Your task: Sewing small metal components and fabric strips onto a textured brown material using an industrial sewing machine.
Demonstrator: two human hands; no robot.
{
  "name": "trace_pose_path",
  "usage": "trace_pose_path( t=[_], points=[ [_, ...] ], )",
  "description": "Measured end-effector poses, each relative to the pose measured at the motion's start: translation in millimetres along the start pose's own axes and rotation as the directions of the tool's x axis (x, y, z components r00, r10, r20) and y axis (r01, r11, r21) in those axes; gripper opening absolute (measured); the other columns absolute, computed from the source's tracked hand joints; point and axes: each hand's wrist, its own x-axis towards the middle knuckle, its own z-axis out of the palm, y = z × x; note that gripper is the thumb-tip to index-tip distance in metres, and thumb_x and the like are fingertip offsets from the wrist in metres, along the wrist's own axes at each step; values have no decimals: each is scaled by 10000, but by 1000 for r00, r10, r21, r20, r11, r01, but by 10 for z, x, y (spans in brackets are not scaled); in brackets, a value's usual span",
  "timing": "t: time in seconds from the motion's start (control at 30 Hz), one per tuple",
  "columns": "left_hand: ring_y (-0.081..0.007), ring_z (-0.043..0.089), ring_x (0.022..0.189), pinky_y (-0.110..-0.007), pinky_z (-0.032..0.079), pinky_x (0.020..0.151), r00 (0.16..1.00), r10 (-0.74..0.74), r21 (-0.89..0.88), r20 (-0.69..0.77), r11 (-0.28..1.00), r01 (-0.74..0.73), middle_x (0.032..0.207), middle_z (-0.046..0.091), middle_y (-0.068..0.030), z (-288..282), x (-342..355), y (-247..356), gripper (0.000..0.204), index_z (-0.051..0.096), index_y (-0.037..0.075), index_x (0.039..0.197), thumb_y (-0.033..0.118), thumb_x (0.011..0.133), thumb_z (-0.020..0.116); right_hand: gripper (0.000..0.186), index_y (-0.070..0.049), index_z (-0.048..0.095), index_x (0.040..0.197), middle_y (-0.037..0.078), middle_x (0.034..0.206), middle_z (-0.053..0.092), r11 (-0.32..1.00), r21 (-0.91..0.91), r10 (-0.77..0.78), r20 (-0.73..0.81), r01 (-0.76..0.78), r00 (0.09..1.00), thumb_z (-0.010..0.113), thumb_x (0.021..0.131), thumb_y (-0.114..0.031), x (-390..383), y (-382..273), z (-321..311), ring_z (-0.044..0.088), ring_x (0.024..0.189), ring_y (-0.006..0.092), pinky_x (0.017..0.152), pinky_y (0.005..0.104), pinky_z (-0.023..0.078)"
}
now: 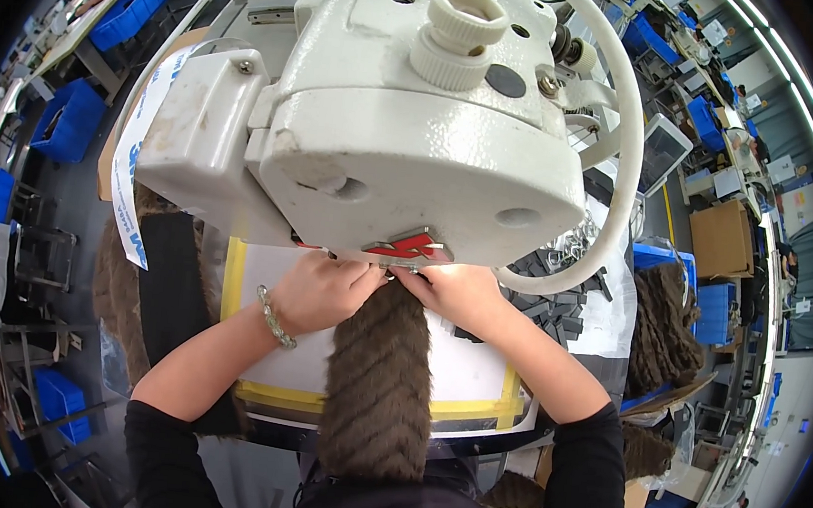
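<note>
A strip of brown fur fabric (379, 386) with a chevron pattern runs from under the white sewing machine head (423, 160) down over the table edge toward my lap. My left hand (322, 290), with a beaded bracelet at the wrist, has its fingers closed on the strip's far left corner. At the far right corner my right hand (451, 291) pinches the same strip. Both sets of fingertips meet close together just below the machine's front, which partly hides them. The needle area is out of sight behind the machine head.
The white table top (283, 368) is edged with yellow tape. Dark small pieces (545, 308) and metal clips lie to the right. A blue bin (663, 265) with brown fur stands farther right. More fur and a black strip (174, 274) hang at the left.
</note>
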Motion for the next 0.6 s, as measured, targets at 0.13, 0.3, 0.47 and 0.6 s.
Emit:
trace_pose_path(
  t=[0.13, 0.3, 0.47, 0.6],
  points=[
    [-108, 545, 615, -255, 456, 492, 1000, 30, 19, 2, 999, -30, 710, 492, 9, -3, -27, 17, 62, 619, 74, 784, 107, 801, 668, 248, -167, 680, 1052, 73, 880, 674, 999, 12, 53, 40, -53, 998, 698, 844, -301, -16, -36, -37, 657, 682, 305, 563, 388, 531],
    [-79, 520, 589, -245, 438, 472, 999, 39, 43, -20, 998, -38, 672, 447, 28, 12, -43, 42, 48, 669, 78, 838, 106, 799, 667, 193, -126, 678, 928, 56, 759, 636, 991, 82, 98, 73, -104, 993, 700, 737, -139, 39, -72, -136, 632, 621, 267, 547, 368, 499],
    [-80, 518, 570, -241, 434, 457, 998, 0, 136, 62, 991, -8, 642, 429, 41, -9, -39, 125, 49, 669, 85, 836, 113, 797, 661, 232, -154, 690, 1049, 77, 806, 667, 983, 155, 82, 85, -94, 993, 701, 827, -222, -26, 23, -65, 652, 693, 286, 590, 369, 521],
    [-90, 553, 588, -246, 458, 468, 993, -68, 103, 93, 993, 58, 655, 471, 31, -15, -41, 164, 70, 660, 81, 860, 113, 800, 642, 218, -139, 714, 1006, 69, 789, 664, 995, 100, 18, 22, -20, 1000, 732, 796, -196, 12, -16, -105, 645, 688, 258, 592, 348, 513]
  ],
)
